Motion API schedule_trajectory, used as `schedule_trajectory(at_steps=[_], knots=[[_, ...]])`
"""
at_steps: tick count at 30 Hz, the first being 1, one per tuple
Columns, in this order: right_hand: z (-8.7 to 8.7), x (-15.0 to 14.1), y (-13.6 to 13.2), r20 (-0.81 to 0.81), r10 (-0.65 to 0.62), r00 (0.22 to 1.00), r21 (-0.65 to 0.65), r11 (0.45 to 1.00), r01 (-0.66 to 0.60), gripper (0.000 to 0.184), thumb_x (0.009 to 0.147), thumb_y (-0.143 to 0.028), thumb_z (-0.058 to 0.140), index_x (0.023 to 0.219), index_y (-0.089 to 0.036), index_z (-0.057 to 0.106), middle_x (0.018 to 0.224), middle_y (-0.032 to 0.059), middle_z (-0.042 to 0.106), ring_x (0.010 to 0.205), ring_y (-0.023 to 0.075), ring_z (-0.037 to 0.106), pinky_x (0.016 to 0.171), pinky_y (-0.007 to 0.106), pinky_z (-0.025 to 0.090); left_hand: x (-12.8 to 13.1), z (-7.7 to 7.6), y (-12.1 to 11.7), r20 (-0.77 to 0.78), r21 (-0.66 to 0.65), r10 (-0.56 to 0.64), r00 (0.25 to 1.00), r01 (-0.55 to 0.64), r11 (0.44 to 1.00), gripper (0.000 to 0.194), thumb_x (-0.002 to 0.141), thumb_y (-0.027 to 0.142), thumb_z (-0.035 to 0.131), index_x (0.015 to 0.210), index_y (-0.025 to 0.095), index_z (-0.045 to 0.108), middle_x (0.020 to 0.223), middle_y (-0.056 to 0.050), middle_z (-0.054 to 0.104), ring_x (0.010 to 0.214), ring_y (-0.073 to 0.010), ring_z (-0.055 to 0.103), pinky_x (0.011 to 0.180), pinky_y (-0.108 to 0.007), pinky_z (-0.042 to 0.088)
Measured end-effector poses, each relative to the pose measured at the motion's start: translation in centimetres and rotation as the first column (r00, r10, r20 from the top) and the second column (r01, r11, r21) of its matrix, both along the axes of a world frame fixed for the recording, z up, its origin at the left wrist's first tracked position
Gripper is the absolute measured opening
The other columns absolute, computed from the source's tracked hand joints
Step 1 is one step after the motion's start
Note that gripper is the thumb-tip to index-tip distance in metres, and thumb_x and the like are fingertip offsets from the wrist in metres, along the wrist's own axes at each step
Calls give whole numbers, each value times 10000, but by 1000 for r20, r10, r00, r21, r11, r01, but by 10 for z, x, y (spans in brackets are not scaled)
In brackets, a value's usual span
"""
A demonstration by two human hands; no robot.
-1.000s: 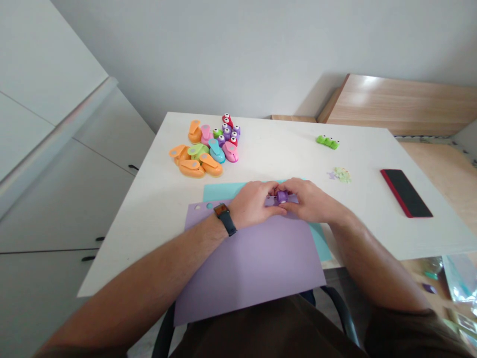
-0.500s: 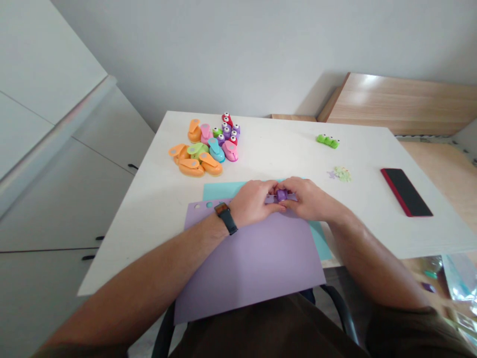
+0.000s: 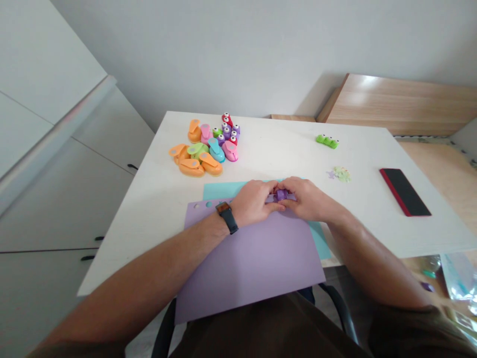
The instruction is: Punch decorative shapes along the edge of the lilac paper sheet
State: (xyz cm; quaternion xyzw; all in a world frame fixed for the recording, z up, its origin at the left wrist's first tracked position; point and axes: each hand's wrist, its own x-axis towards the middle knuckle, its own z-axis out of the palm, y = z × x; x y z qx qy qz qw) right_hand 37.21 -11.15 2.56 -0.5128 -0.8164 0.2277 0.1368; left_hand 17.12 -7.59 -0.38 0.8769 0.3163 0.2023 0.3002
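Note:
A small purple craft punch [image 3: 280,195] sits at the far edge of a lilac paper sheet [image 3: 257,263], between my two hands. My left hand [image 3: 255,203], wearing a dark watch at the wrist, is closed on the punch's left side, fingers also at the sheet's edge. From the other side my right hand [image 3: 307,199] pinches the punch between thumb and fingers. Punched holes [image 3: 208,204] run along the sheet's upper left edge; my left hand hides part of that edge. Beneath lies a turquoise sheet [image 3: 223,191], showing at the back and right.
Orange, green, blue and pink lever punches [image 3: 201,161] and small eyed punches [image 3: 227,130] cluster at the back left. Toward the right are a green caterpillar-like punch [image 3: 327,141], pale paper cutouts [image 3: 341,174] and a black-and-red flat case [image 3: 405,192]. The lilac sheet overhangs the table's front edge.
Both hands stay around the punch at the sheet's edge, almost unmoved. The view has shifted very slightly.

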Motion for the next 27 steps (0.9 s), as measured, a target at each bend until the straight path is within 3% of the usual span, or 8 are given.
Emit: schedule_trajectory(at_steps=[15, 27], knots=[[-6, 1, 1, -39, 5, 999, 28, 1000, -4, 255, 813, -168, 672, 1063, -191, 716, 997, 69, 723, 902, 223, 632, 807, 323, 433, -1, -2, 1, 2, 26, -11, 1000, 11, 1000, 316, 848, 418, 770, 1047, 196, 665, 931, -40, 749, 865, -238, 694, 740, -314, 462], [-3, 3, 1, -87, 28, 996, 43, 999, -25, 265, 834, -214, 678, 1095, -179, 706, 1038, 91, 723, 957, 252, 640, 863, 365, 455, -6, -5, 2, 95, 11, 22, 995, -24, 1000, 545, 797, 427, 834, 1259, 207, 649, 1087, -43, 768, 976, -234, 715, 871, -349, 515]])
